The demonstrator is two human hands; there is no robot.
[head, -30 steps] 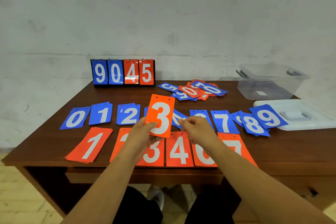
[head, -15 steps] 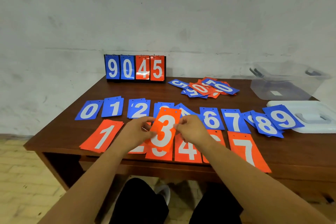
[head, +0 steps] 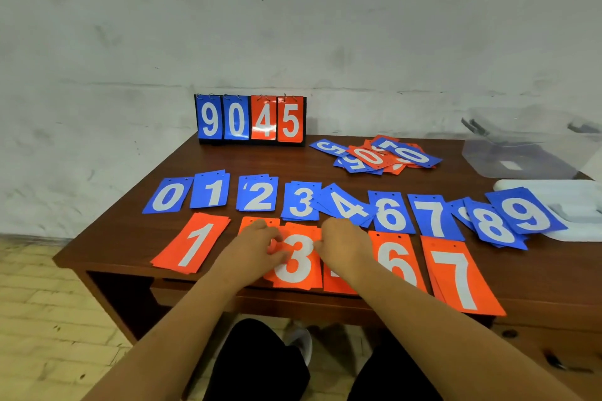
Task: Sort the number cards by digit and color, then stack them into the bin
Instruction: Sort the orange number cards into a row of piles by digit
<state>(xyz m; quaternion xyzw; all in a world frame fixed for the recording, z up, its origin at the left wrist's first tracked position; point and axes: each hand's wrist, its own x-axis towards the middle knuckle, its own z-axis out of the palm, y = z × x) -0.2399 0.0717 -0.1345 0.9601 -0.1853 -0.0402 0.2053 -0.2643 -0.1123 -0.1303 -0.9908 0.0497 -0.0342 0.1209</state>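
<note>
Blue number cards lie in a row across the table from 0 (head: 166,196) to 9 (head: 524,212). Nearer me runs an orange row: 1 (head: 192,243), a pile hidden under my left hand, 3 (head: 298,259), a pile under my right arm, 6 (head: 395,262) and 7 (head: 457,277). My left hand (head: 257,246) holds the left edge of the orange 3 card, which lies flat on its pile. My right hand (head: 343,246) touches that card's right edge. An unsorted heap of cards (head: 378,155) lies at the back. The clear bin (head: 521,146) stands at the far right.
A flip scoreboard (head: 250,119) reading 9045 stands at the table's back edge by the wall. The bin's white lid (head: 553,192) lies at the right, partly under the blue 9. The table's front edge (head: 228,298) is just below the orange row.
The orange 3 card was held up above the table in both hands; it has come down onto the orange 3 pile. My view has shifted left and nearer.
</note>
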